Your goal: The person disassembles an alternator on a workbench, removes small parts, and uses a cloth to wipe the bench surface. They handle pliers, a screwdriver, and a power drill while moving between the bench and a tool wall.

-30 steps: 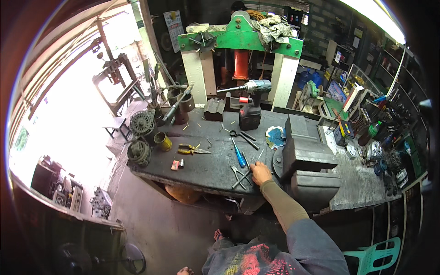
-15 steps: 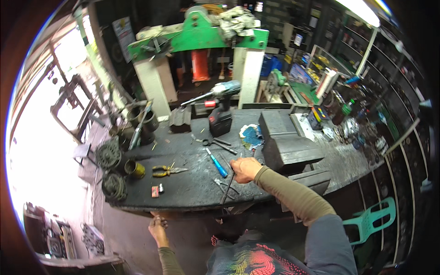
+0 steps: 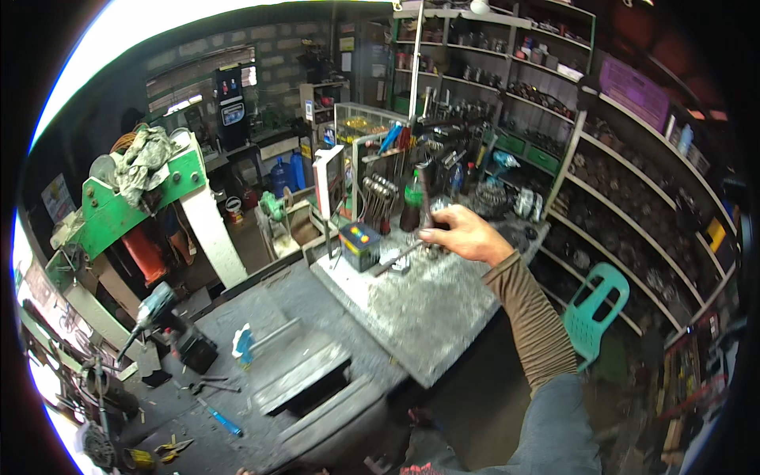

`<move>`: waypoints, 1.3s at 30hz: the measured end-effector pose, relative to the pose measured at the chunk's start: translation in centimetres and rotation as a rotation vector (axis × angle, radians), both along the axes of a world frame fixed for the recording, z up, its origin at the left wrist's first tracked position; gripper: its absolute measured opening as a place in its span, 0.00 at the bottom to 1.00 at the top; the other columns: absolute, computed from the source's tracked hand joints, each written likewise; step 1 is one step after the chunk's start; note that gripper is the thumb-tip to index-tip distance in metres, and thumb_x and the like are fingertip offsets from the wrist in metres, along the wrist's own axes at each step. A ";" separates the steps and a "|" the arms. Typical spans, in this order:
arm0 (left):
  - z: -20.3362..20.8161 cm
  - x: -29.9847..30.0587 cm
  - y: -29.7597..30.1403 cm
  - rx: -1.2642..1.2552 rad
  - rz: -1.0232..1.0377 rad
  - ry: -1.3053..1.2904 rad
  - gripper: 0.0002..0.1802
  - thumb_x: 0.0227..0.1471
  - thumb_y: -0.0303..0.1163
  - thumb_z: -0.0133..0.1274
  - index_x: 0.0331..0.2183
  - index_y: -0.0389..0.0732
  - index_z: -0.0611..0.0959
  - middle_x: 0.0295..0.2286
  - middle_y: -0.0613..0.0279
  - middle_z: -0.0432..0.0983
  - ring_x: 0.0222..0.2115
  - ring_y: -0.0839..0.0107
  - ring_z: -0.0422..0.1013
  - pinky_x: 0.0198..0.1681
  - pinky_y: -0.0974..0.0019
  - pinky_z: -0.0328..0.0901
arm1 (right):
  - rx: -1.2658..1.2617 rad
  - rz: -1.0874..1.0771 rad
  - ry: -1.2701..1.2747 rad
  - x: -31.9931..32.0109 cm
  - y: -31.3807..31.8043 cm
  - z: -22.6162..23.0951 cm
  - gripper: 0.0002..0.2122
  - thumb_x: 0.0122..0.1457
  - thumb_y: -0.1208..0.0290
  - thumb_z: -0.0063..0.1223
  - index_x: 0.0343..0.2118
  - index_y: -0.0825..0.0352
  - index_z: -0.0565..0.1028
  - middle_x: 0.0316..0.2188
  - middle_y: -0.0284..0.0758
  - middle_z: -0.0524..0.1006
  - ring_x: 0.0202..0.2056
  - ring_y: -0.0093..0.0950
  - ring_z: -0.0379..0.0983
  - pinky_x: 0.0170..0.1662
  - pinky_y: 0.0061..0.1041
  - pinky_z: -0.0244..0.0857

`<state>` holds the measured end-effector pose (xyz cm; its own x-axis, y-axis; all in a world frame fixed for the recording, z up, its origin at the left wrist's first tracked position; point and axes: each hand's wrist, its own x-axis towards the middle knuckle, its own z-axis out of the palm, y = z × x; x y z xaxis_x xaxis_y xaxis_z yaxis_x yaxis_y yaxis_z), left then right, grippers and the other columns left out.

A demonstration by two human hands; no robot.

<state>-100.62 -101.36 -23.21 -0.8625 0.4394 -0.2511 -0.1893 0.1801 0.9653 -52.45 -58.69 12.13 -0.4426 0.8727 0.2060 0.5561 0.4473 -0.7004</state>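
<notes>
My right hand (image 3: pixel 467 233) is raised over the pale bench top at the right, its fingers closed round a dark metal rod-like tool (image 3: pixel 426 194). A thin dark shaft also slants down-left from the fingertips; whether both belong to one tool I cannot tell. Just behind the hand stand a bottle of dark liquid with a green label (image 3: pixel 412 198) and several metal parts. A black battery-like box (image 3: pixel 359 245) with a yellow label lies to the hand's left. My left hand is not in view.
On the dark bench are a vise (image 3: pixel 305 380), a cordless impact tool (image 3: pixel 182 332), a blue-handled screwdriver (image 3: pixel 220 418) and yellow-handled pliers (image 3: pixel 172 450). A green press frame (image 3: pixel 142 206) stands at the left. Parts shelves (image 3: pixel 633 190) and a green plastic chair (image 3: pixel 594 317) are at the right.
The view has swung to the right. My right hand has gone from the front of the dark bench to above the pale top, still gripping the dark tool. My left hand has left the view.
</notes>
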 end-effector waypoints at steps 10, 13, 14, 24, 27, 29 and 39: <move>-7.2 22.2 -4.3 -0.245 0.421 0.083 0.13 0.55 0.22 0.53 0.42 0.29 0.83 0.23 0.56 0.76 0.21 0.68 0.69 0.25 0.62 0.66 | 0.246 -0.435 -0.406 22.0 26.5 -8.7 0.13 0.57 0.68 0.61 0.40 0.72 0.81 0.38 0.53 0.81 0.46 0.49 0.77 0.51 0.44 0.69; -7.8 26.3 -7.9 -0.425 0.465 0.091 0.11 0.55 0.23 0.53 0.40 0.31 0.83 0.22 0.55 0.76 0.20 0.67 0.70 0.23 0.59 0.66 | 0.390 -0.413 -0.390 24.5 30.5 -8.3 0.11 0.53 0.72 0.60 0.36 0.72 0.81 0.39 0.51 0.80 0.46 0.49 0.77 0.51 0.45 0.69; -8.3 27.4 -8.4 -0.462 0.495 0.066 0.11 0.55 0.24 0.53 0.40 0.31 0.83 0.22 0.55 0.76 0.20 0.67 0.70 0.23 0.58 0.65 | 0.436 -0.395 -0.390 25.1 31.6 -8.1 0.10 0.53 0.72 0.60 0.36 0.71 0.81 0.38 0.50 0.80 0.45 0.48 0.77 0.50 0.46 0.69; -11.7 35.6 -2.9 -0.648 0.236 -0.369 0.19 0.57 0.38 0.56 0.43 0.34 0.85 0.26 0.56 0.80 0.22 0.69 0.70 0.24 0.57 0.66 | 0.550 -0.296 -0.493 29.4 40.9 -7.0 0.12 0.50 0.75 0.59 0.38 0.66 0.83 0.38 0.44 0.81 0.44 0.45 0.78 0.51 0.45 0.69; -11.7 40.0 -0.3 -0.664 0.182 -0.434 0.22 0.58 0.43 0.57 0.45 0.34 0.85 0.27 0.56 0.81 0.23 0.69 0.71 0.25 0.57 0.66 | 0.460 -0.270 -0.482 29.5 46.4 -8.7 0.14 0.49 0.78 0.58 0.40 0.63 0.85 0.40 0.44 0.83 0.47 0.43 0.78 0.54 0.41 0.70; -11.7 43.3 2.2 -0.662 0.166 -0.471 0.24 0.58 0.46 0.58 0.45 0.35 0.86 0.28 0.56 0.82 0.23 0.70 0.71 0.25 0.57 0.66 | 0.520 -0.214 -0.514 29.5 50.5 -10.2 0.14 0.49 0.78 0.58 0.40 0.63 0.85 0.39 0.43 0.83 0.45 0.42 0.79 0.53 0.39 0.70; -8.7 57.2 12.4 -0.643 0.249 -0.596 0.15 0.58 0.36 0.57 0.41 0.36 0.84 0.25 0.56 0.79 0.23 0.66 0.72 0.24 0.58 0.68 | 0.738 0.105 -0.314 31.0 59.3 -14.7 0.15 0.46 0.79 0.62 0.39 0.65 0.79 0.45 0.38 0.74 0.48 0.40 0.72 0.53 0.38 0.65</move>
